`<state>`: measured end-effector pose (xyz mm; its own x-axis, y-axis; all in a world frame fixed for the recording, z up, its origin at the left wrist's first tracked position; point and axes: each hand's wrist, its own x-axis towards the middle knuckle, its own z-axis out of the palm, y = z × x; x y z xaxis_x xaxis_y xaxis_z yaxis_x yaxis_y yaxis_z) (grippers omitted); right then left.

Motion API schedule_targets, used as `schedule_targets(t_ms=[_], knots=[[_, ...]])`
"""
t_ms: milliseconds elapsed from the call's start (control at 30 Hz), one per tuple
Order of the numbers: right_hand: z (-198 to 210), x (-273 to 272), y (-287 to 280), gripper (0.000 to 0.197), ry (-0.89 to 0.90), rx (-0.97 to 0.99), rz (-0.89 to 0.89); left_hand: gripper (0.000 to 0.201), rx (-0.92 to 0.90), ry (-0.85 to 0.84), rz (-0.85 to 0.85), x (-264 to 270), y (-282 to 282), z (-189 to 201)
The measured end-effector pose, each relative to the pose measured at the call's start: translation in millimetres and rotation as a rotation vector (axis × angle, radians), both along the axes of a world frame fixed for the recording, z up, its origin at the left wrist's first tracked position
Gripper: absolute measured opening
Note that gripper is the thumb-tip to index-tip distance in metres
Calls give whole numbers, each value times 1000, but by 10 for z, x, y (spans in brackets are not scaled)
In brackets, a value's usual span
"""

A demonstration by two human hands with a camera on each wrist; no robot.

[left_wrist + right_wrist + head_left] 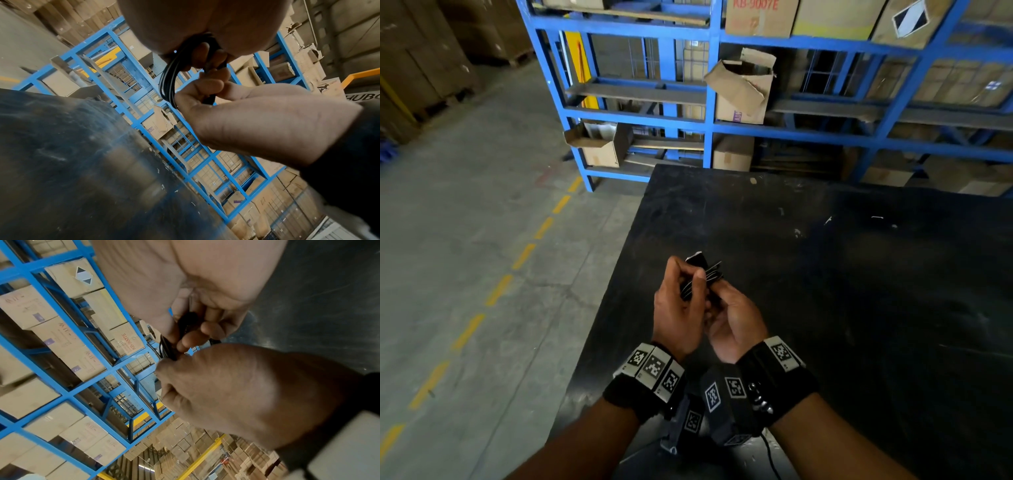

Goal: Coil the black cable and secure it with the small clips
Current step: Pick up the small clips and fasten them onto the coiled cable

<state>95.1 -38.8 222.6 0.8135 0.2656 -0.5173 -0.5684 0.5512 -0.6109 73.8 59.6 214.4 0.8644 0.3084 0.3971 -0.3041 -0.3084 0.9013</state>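
Note:
The black cable (711, 271) is gathered into a small bundle of loops, held in the air above the black table (825, 274). My left hand (688, 279) grips the bundle from the left, its thumb and fingers curled round the strands. My right hand (720, 296) pinches the same bundle from below and to the right. In the left wrist view the cable loops (167, 81) hang between my left hand (205, 53) and my right hand (205, 91). The right wrist view has the cable (167, 348) squeezed between both hands. No clip can be made out; the fingers hide most of the bundle.
The table's left edge (616, 274) drops to a grey concrete floor (465, 257) with a dashed yellow line. Blue steel racking (709, 113) with cardboard boxes stands behind the table's far edge. Small pale specks dot the tabletop.

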Motion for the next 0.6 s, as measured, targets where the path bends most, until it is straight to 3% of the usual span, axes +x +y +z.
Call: schedule_targets(t_ms=[167, 367, 600], knots=[[85, 2, -53, 20, -37, 100, 5, 11, -21, -20, -50, 8, -30, 41], [246, -25, -114, 26, -48, 133, -47, 12, -171, 5, -61, 30, -120, 159], [348, -36, -168, 20, -80, 163, -74, 7, -136, -52, -71, 70, -136, 249]])
